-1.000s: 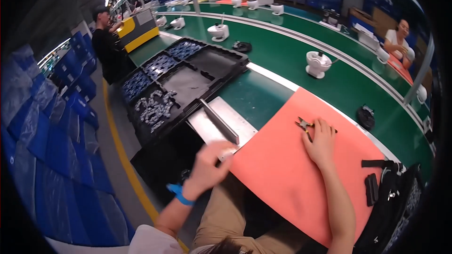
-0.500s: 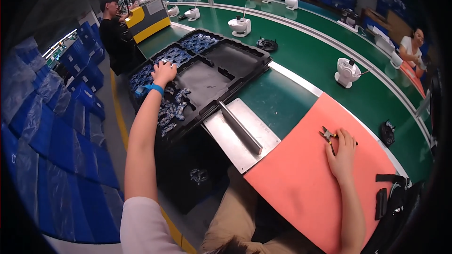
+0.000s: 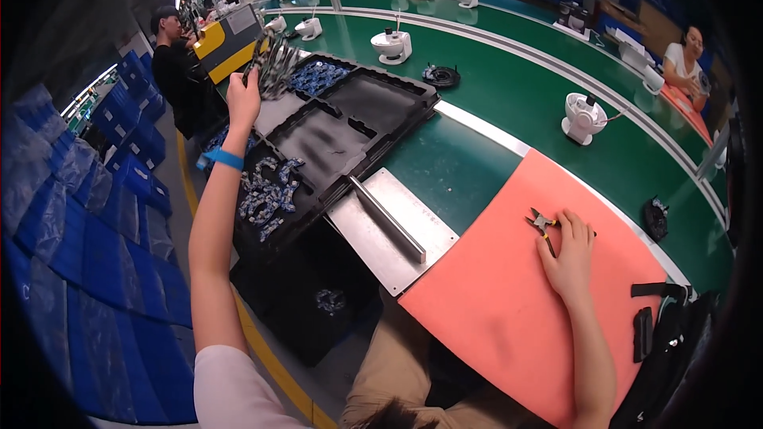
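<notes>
Left of salmon-pink rectangular mat (image 3: 493, 270), I see black plastic compartment tray (image 3: 369, 95). Change: bare left hand (image 3: 244, 99), down in tray moments ago, now raised over its far side, grasping dark, speckled, motion-blurred panel-like bundle (image 3: 278, 67). Reads to me as pick-up made; bundle looks lifted, not over mat. Bare right hand (image 3: 571, 258) still on mat, over handles of black-and-yellow metal cutters (image 3: 541, 222); can't tell if clenched.

A blurred, dark-and-pale openwork sheet of small parts (image 3: 278, 70) is raised at a tilt over the black plastic compartmented tray (image 3: 318, 147), gripped at one edge. Metal cutting pliers with black-and-yellow handles (image 3: 542, 223) lie on the flat coral mat (image 3: 493, 294), handles splayed, partly covered.
</notes>
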### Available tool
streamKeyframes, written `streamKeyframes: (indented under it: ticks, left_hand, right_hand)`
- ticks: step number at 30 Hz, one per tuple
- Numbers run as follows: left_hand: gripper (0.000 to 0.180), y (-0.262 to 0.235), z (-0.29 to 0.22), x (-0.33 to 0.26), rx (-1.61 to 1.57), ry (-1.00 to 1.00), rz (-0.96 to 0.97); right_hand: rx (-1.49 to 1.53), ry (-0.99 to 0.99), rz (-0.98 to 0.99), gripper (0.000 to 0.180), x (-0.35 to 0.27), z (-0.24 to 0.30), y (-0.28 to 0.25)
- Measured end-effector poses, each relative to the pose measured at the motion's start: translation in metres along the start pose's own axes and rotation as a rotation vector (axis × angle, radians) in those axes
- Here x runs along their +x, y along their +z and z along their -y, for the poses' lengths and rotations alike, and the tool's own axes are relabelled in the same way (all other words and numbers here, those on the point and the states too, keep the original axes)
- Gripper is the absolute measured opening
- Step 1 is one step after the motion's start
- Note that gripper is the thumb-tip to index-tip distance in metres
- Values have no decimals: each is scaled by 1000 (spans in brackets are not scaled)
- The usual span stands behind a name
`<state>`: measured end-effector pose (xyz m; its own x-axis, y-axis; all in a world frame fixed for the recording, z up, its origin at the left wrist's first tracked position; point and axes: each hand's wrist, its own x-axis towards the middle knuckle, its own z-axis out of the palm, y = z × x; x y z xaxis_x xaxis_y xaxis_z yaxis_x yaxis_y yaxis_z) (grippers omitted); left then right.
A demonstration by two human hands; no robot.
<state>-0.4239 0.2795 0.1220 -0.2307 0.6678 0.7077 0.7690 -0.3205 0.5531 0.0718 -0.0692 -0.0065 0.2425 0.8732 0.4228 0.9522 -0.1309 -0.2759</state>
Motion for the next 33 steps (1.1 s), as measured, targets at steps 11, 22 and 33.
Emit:
streamKeyframes:
  ticks: [11,22,33]
  left_hand:
    - [34,-107,-196,-231,-1380,-536,852]
    - [17,-95,25,-129,-49,-72,45]
    - [45,-71,163,-63,584,-297,543]
  right_hand:
    - [1677,154,260,83,-13,76,-25]
    - [1536,456,138,23,2,58,1]
    - [1626,626,201,20,4,66,-8]
